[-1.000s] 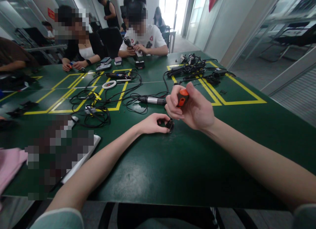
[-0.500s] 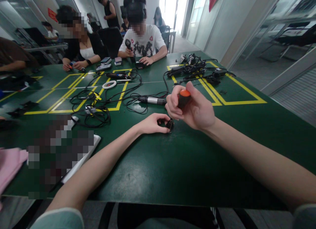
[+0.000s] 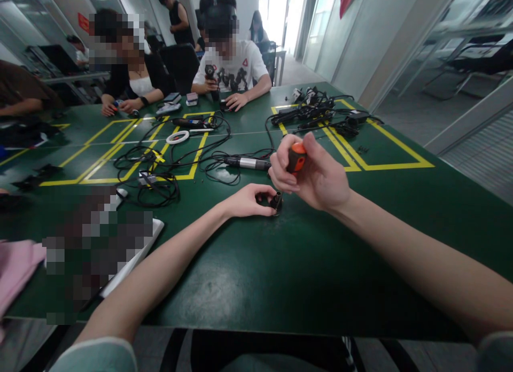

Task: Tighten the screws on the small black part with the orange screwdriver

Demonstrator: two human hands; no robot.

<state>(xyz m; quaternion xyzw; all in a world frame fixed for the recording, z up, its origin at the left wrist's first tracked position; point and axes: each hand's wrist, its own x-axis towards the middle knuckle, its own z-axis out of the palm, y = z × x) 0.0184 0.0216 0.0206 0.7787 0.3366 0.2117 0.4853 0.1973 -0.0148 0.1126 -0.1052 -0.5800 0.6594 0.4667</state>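
My right hand (image 3: 315, 171) is wrapped round the orange and black handle of a screwdriver (image 3: 297, 157); its shaft is mostly hidden behind my fingers. Lower and to the left, my left hand (image 3: 256, 200) grips a small black part (image 3: 276, 201) between thumb and fingers, on the green table (image 3: 240, 265). The part has a short upright tube on it, and its exact kind I cannot make out. Just behind my hands lies a silver and black cylindrical tool (image 3: 248, 163) with a black cable.
Coiled black cables (image 3: 156, 187) and a white ring (image 3: 177, 137) lie left of centre. A heap of black cabled devices (image 3: 312, 110) sits at the back right, with small screws (image 3: 363, 149) nearby. Across the table a person (image 3: 236, 67) holds a black power tool (image 3: 211, 80).
The screwdriver handle has turned within my right hand, showing more orange on its side. My left hand and the black part stay in place.
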